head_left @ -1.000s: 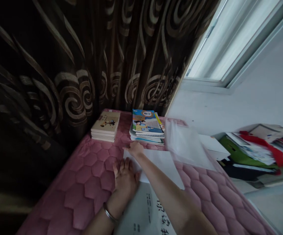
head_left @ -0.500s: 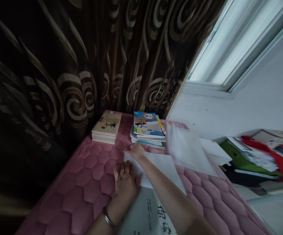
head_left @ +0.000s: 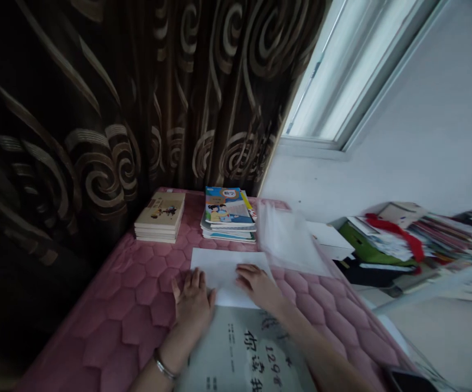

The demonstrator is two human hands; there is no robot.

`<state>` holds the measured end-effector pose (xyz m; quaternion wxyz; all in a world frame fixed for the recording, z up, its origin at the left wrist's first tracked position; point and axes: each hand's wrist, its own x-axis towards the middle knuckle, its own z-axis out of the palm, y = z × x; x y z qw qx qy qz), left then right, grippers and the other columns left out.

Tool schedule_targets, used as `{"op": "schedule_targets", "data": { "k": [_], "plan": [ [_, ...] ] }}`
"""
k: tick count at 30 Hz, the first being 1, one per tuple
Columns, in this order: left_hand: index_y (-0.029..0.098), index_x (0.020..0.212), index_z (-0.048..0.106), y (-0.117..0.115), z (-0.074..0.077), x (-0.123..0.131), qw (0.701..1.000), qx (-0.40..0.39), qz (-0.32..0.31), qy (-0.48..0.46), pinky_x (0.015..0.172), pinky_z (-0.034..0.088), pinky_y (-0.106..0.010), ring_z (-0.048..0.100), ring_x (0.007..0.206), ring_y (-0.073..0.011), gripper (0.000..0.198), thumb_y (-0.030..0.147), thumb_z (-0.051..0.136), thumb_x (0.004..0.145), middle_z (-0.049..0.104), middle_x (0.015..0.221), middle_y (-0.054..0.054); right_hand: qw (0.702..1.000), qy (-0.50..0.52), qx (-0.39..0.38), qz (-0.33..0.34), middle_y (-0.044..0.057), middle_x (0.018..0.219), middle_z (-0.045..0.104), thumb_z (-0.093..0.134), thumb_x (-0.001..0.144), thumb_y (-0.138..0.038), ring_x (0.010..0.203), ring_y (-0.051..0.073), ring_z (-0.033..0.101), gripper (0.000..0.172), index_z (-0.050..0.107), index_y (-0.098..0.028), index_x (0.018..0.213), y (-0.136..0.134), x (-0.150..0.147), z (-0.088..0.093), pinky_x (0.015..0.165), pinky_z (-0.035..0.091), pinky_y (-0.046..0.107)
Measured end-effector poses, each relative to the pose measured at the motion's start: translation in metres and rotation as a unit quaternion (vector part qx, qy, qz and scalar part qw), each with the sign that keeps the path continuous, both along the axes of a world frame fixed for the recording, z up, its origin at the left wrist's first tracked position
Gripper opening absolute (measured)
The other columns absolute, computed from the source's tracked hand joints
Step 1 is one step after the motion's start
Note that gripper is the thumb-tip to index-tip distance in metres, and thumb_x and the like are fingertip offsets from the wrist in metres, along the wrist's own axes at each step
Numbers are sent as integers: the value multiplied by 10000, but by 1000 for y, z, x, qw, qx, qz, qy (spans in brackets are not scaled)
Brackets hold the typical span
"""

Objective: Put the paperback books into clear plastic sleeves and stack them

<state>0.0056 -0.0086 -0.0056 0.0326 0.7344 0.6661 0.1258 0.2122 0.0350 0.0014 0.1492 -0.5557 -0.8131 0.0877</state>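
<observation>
A white sheet of paper (head_left: 223, 267) lies flat on the pink quilted bed cover. Against its near edge is a grey-green book cover (head_left: 219, 348) with large black Chinese characters; I cannot tell whether the two are joined. My left hand (head_left: 192, 305), a silver bangle on its wrist, rests with spread fingers over the left edge of the sheet near the cover. My right hand (head_left: 256, 283) lies on the right part of the sheet, palm down, fingers extended and slightly bent, holding nothing. The book's near end runs out of view.
At the back stand a stack of tan books (head_left: 162, 215) and a pile of textbooks (head_left: 228, 215). Clear plastic sheeting (head_left: 288, 239) lies to the right, beside a white box (head_left: 329, 239). Papers and a green bag (head_left: 358, 242) crowd the far right. A dark patterned curtain (head_left: 138, 109) hangs behind.
My right hand has moved from the sheet's far left corner across to its right side. My left hand stays at the left edge. The view has shifted right.
</observation>
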Motion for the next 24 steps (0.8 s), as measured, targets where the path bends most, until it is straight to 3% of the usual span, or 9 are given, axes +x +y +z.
{"op": "schedule_targets", "data": {
  "k": [4,10,13,17,20,24],
  "plan": [
    [196,1355,513,-1,3,-1,1000,0,-5,21,1110,122,-645,409,1323,-322,476,365,341,945,438,1467,-104,997,15,-3,-79,61,1259,636,411,954,-327,1150,201,581,342,679,-194,1118,-27,42,-10,1011,424,351],
    [159,1340,525,3,13,4,997,-32,1,70,1080,88,-704,454,1288,-358,465,301,348,934,405,1480,-141,994,49,27,-98,54,1211,668,321,987,-333,1133,182,601,404,695,-202,1069,-32,45,-15,1030,398,349],
    [128,1309,554,7,20,32,996,-52,-31,72,1103,78,-674,349,1369,-353,455,252,390,904,400,1476,-171,993,62,23,-98,45,1200,675,316,992,-329,1120,167,610,399,691,-209,1063,-31,45,-15,1022,401,335],
    [157,1367,492,10,22,97,984,-37,-173,0,1170,86,-544,296,1408,-268,494,271,399,896,388,1496,-109,997,45,4,-70,66,1238,652,323,977,-234,1123,169,610,372,671,-196,1103,-29,48,-13,989,422,321],
    [113,1376,473,11,16,132,988,-41,-148,-27,1168,118,-527,320,1397,-265,507,270,349,911,410,1479,-149,998,29,-25,-47,81,1173,684,364,945,-177,1039,171,644,343,677,-190,1086,-22,56,-7,906,464,296],
    [119,1367,482,13,7,142,990,-33,-132,-38,1160,152,-530,359,1369,-275,523,333,403,896,419,1471,-161,990,49,-33,-130,37,931,727,502,902,-228,853,152,660,198,699,-219,921,-7,73,2,774,470,245]
  ]
}}
